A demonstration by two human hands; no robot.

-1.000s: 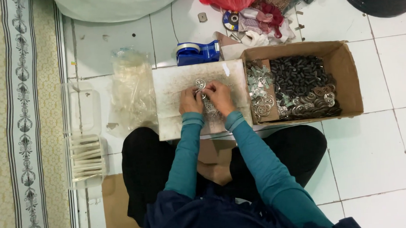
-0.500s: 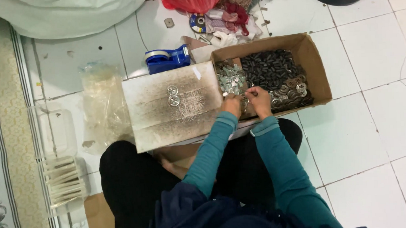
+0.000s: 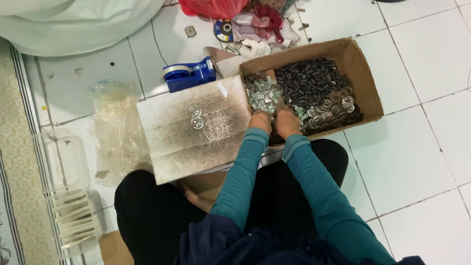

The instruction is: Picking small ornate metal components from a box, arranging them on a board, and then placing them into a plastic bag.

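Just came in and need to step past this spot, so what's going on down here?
A person sits on the white tiled floor with a stained whitish board across the lap. Both hands, the left hand and right hand, reach into the open brown cardboard box, among small shiny metal clips, dark cylindrical pieces and round metal washers. Two small round metal pieces lie on the board. A blue tape dispenser stands behind it.

I see both my arms in teal sleeves stretched forward, nearly parallel. My left hand [image 3: 260,121] and right hand [image 3: 287,120] sit side by side, almost touching, backs up, fingers curled downward and hidden from me.
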